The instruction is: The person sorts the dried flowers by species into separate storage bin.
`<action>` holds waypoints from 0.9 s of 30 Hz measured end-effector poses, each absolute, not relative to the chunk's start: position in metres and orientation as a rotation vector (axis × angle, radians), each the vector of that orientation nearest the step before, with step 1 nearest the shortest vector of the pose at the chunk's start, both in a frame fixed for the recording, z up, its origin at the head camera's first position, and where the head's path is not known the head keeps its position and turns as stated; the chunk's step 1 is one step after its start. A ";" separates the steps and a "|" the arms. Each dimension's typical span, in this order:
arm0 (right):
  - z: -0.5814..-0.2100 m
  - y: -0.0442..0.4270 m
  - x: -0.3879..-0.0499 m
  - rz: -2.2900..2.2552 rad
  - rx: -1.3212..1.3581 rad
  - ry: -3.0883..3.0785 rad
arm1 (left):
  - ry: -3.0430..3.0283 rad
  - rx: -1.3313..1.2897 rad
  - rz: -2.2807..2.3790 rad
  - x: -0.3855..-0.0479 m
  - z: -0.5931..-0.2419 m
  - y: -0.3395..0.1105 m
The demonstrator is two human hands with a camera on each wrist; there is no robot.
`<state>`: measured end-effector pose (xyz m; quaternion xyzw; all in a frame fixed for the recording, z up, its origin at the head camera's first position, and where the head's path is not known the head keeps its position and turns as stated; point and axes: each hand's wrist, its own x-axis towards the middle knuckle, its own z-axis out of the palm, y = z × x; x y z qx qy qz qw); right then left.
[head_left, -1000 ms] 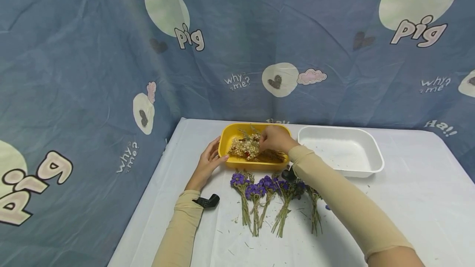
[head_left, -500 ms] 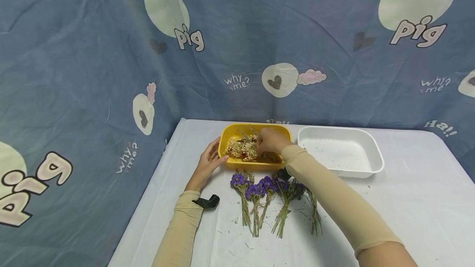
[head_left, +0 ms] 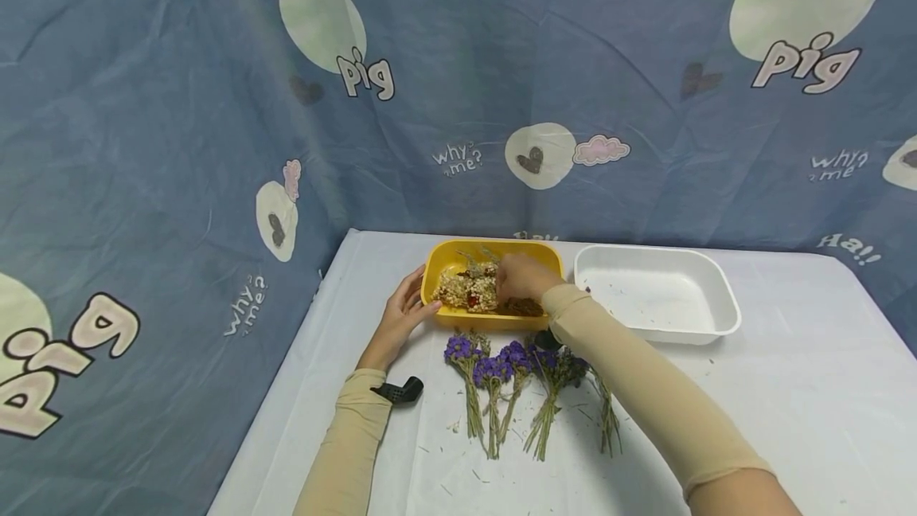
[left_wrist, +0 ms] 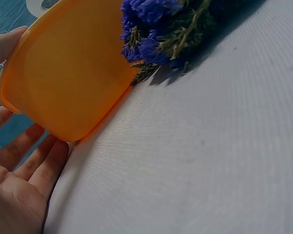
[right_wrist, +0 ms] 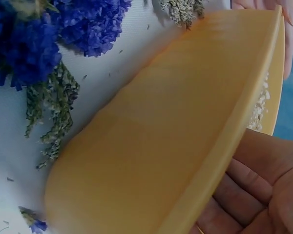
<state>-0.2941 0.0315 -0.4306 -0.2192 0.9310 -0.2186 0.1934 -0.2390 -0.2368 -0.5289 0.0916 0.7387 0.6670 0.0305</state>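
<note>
A yellow tray (head_left: 501, 323) holds cream dried flowers (head_left: 458, 291) with a few red specks and brown stems. My left hand (head_left: 403, 313) rests against its left end; in the left wrist view the hand (left_wrist: 24, 170) has fingers extended along the tray's outer wall (left_wrist: 63, 78) and the thumb at the rim. Inside the tray, my right hand (head_left: 523, 277) grips the flowers near their stems. In the right wrist view the hand (right_wrist: 263, 190) has curled fingers, fingertips hidden behind the tray's rim (right_wrist: 224, 146).
Several bunches of purple dried flowers (head_left: 491, 369) lie in a row in front of the yellow tray, partly under my right forearm. A white tray (head_left: 657, 293) stands right of the yellow one. Small plant bits are scattered on the white tabletop (head_left: 487, 492). A patterned blue cloth (head_left: 430, 22) hangs behind.
My right hand has shifted a little left and down inside the yellow tray, and the cream flowers have moved slightly left. The left hand has stayed where it was.
</note>
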 end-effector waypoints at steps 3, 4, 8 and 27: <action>-0.432 0.036 -0.294 -0.664 -0.644 2.604 | 2.285 0.283 2.047 -0.239 -0.529 -0.237; -0.432 0.038 -0.294 -0.687 -0.659 2.596 | 2.289 0.278 2.047 -0.238 -0.529 -0.237; -0.428 0.047 -0.292 -0.805 -0.700 2.539 | 2.294 0.275 2.040 -0.238 -0.529 -0.238; -0.401 0.152 -0.285 -1.101 -0.532 2.681 | 2.299 0.269 2.080 -0.238 -0.528 -0.236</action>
